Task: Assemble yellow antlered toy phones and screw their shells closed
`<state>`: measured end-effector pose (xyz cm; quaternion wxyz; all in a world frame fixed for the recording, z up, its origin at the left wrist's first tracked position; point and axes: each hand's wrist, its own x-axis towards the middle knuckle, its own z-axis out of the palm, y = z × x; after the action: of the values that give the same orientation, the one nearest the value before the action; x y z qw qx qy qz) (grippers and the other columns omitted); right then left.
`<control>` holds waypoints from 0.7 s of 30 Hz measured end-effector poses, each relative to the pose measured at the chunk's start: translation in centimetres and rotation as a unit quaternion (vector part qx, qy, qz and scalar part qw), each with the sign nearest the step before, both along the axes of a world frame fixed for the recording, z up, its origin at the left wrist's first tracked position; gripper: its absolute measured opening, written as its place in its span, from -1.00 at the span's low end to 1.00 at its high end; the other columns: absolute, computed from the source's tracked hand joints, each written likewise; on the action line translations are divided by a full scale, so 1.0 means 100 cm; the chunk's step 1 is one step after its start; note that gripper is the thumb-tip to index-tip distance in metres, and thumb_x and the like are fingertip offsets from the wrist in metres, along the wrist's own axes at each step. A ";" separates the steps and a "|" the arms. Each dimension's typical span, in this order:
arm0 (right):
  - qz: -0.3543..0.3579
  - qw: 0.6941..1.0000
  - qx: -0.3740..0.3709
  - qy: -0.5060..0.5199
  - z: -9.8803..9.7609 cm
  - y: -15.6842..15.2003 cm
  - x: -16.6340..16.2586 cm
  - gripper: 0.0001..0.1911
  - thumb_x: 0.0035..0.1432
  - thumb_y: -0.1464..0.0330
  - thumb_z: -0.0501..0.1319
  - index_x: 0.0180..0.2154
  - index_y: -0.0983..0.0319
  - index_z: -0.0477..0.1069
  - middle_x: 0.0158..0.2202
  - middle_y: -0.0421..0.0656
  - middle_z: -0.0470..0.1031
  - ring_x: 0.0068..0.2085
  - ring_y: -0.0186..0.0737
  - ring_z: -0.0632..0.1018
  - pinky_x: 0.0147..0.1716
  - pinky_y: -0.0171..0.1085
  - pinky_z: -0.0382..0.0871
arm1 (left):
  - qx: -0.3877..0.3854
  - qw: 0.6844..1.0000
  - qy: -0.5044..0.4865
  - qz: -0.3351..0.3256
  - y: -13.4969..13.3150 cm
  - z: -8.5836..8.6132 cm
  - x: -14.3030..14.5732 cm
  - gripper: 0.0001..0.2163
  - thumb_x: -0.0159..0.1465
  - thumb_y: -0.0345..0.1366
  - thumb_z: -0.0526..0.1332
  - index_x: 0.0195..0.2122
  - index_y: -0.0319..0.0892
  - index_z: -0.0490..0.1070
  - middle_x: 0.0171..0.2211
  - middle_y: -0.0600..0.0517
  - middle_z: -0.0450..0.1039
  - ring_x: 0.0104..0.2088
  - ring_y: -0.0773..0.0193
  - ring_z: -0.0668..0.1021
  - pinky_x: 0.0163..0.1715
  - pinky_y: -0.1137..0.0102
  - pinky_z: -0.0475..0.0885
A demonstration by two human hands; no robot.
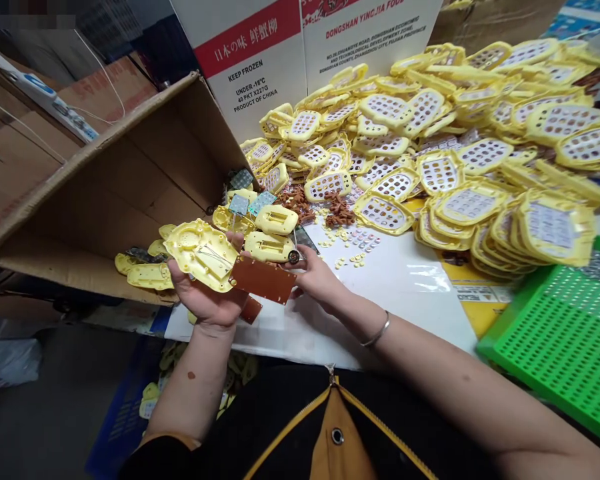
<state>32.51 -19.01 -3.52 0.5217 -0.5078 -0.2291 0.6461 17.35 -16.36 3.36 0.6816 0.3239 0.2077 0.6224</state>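
Note:
My left hand (207,300) is closed around a yellow plastic housing half (200,250), its hollow inner side facing up with thin wires across it. Just right of it, my right hand (316,275) grips a brown circuit board (264,279) by its right end. A small round black speaker (293,256) sits by the right fingertips, apparently on a wire. Below the large board a smaller brown board (251,309) shows. Beyond my hands lie yellow housings with battery slots (276,219) and blue-green circuit boards (263,202).
A cardboard box (130,167) lies on its side at the left. Yellow faceplates (390,110) are heaped across the back and right, near brown rubbery pieces (339,210) and small loose buttons (364,240). A green perforated basket (560,340) stands at right; a blue crate (123,407) is below.

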 end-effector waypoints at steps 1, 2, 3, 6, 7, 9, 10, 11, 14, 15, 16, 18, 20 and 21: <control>-0.003 1.000 0.002 -0.009 -0.001 -0.004 0.003 -0.07 -0.24 0.61 0.29 0.20 0.14 0.05 -0.20 -0.12 0.52 -0.58 -0.37 0.48 -0.75 -0.39 0.37 | -0.003 1.000 0.001 -0.002 -0.001 0.001 0.003 -0.52 0.19 0.16 0.07 0.00 0.01 0.39 -0.04 -0.02 0.50 -0.04 0.12 0.51 -0.22 0.34 0.47; 0.002 1.000 0.009 0.003 -0.002 -0.008 0.005 -0.08 -0.22 0.59 0.30 0.21 0.14 0.05 -0.24 -0.14 0.53 -0.60 -0.37 0.48 -0.77 -0.40 0.35 | -0.010 1.000 0.004 -0.009 -0.003 0.002 0.006 -0.51 0.19 0.17 0.06 0.01 0.00 0.40 -0.04 -0.03 0.50 -0.05 0.10 0.52 -0.21 0.33 0.47; 0.017 0.999 0.019 0.026 -0.003 -0.013 0.007 -0.14 -0.18 0.56 0.30 0.18 0.16 0.09 -0.30 -0.17 0.54 -0.60 -0.36 0.48 -0.76 -0.40 0.36 | -0.021 1.000 0.008 -0.019 -0.004 0.002 0.009 -0.49 0.19 0.18 0.05 0.01 -0.01 0.40 -0.04 -0.04 0.50 -0.06 0.08 0.52 -0.21 0.31 0.47; 0.079 0.988 0.051 0.121 0.000 -0.026 0.009 -0.55 -0.04 0.43 0.26 -0.04 0.30 0.35 -0.46 -0.15 0.54 -0.53 -0.30 0.54 -0.63 -0.37 0.45 | -0.051 0.997 0.021 -0.059 -0.008 0.002 0.017 -0.43 0.16 0.23 0.04 0.03 -0.02 0.39 -0.04 -0.07 0.51 -0.11 0.02 0.55 -0.19 0.23 0.47; 0.093 0.983 0.061 0.149 0.002 -0.029 0.009 -0.66 0.02 0.37 0.24 -0.11 0.32 0.39 -0.46 -0.11 0.55 -0.50 -0.27 0.56 -0.58 -0.34 0.48 | -0.058 0.995 0.026 -0.076 -0.010 0.002 0.020 -0.42 0.15 0.24 0.04 0.03 -0.02 0.39 -0.05 -0.08 0.51 -0.13 0.01 0.56 -0.19 0.19 0.47; 0.109 0.970 0.083 0.199 0.005 -0.035 0.009 -0.70 0.09 0.25 0.20 -0.18 0.33 0.43 -0.42 -0.06 0.57 -0.47 -0.23 0.59 -0.54 -0.31 0.49 | -0.063 0.992 0.033 -0.104 -0.014 0.001 0.025 -0.41 0.12 0.25 0.06 0.03 -0.02 0.39 -0.06 -0.09 0.51 -0.15 -0.01 0.57 -0.18 0.14 0.48; 0.121 0.963 0.094 0.222 0.007 -0.038 0.010 -0.67 0.09 0.21 0.21 -0.20 0.32 0.44 -0.41 -0.06 0.58 -0.48 -0.22 0.59 -0.54 -0.30 0.48 | -0.060 0.992 0.033 -0.110 -0.016 0.001 0.027 -0.41 0.11 0.25 0.08 0.02 -0.02 0.39 -0.07 -0.10 0.51 -0.15 -0.01 0.57 -0.19 0.14 0.48; 0.137 0.956 0.103 0.238 0.008 -0.041 0.011 -0.65 0.06 0.17 0.25 -0.23 0.32 0.44 -0.43 -0.06 0.58 -0.49 -0.22 0.59 -0.56 -0.30 0.46 | -0.054 0.992 0.031 -0.114 -0.019 0.000 0.028 -0.41 0.09 0.24 0.12 0.02 -0.03 0.39 -0.08 -0.10 0.52 -0.14 -0.02 0.57 -0.19 0.14 0.49; 0.170 0.951 0.110 0.232 0.008 -0.049 0.016 -0.60 -0.10 0.16 0.40 -0.30 0.32 0.47 -0.53 -0.12 0.56 -0.55 -0.26 0.55 -0.56 -0.33 0.41 | -0.031 0.990 0.029 -0.137 -0.026 0.001 0.027 -0.36 -0.01 0.21 0.24 -0.01 -0.11 0.41 -0.16 -0.13 0.54 -0.16 -0.04 0.58 -0.24 0.18 0.50; 0.168 0.953 0.112 0.226 0.008 -0.052 0.018 -0.60 -0.14 0.17 0.43 -0.32 0.32 0.48 -0.52 -0.14 0.56 -0.54 -0.30 0.54 -0.53 -0.36 0.40 | -0.025 0.987 0.036 -0.158 -0.027 0.002 0.026 -0.33 -0.06 0.21 0.28 -0.03 -0.15 0.42 -0.20 -0.14 0.55 -0.18 -0.06 0.58 -0.27 0.18 0.51; 0.160 0.955 0.115 0.220 0.008 -0.054 0.020 -0.59 -0.16 0.17 0.45 -0.33 0.31 0.49 -0.50 -0.16 0.56 -0.52 -0.35 0.54 -0.50 -0.38 0.39 | -0.019 0.981 0.049 -0.186 -0.029 0.002 0.024 -0.30 -0.12 0.20 0.32 -0.05 -0.19 0.44 -0.25 -0.15 0.56 -0.20 -0.08 0.58 -0.30 0.18 0.51; 0.142 0.961 0.129 0.201 0.008 -0.058 0.026 -0.61 -0.18 0.18 0.47 -0.35 0.30 0.51 -0.44 -0.18 0.56 -0.47 -0.41 0.52 -0.45 -0.42 0.37 | 0.003 0.965 0.079 -0.249 -0.031 0.004 0.020 -0.28 -0.17 0.19 0.33 -0.08 -0.24 0.46 -0.32 -0.17 0.56 -0.23 -0.12 0.58 -0.36 0.17 0.52; 0.146 0.964 0.155 0.158 0.010 -0.063 0.032 -0.64 -0.16 0.19 0.46 -0.34 0.28 0.52 -0.40 -0.20 0.55 -0.43 -0.43 0.50 -0.41 -0.41 0.36 | 0.042 0.948 0.099 -0.301 -0.032 0.006 0.018 -0.30 -0.14 0.18 0.31 -0.08 -0.25 0.47 -0.30 -0.20 0.57 -0.26 -0.14 0.59 -0.37 0.14 0.51; 0.158 0.965 0.168 0.128 0.011 -0.066 0.034 -0.64 -0.14 0.20 0.45 -0.32 0.27 0.52 -0.39 -0.21 0.54 -0.43 -0.43 0.48 -0.40 -0.40 0.35 | 0.063 0.940 0.105 -0.318 -0.033 0.007 0.017 -0.30 -0.12 0.17 0.30 -0.07 -0.26 0.47 -0.27 -0.22 0.57 -0.27 -0.12 0.59 -0.35 0.13 0.51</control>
<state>35.93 -25.66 -2.46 0.5154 -0.2832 -0.3427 0.7326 19.06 -19.63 4.09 0.7966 0.4786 0.1246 0.3476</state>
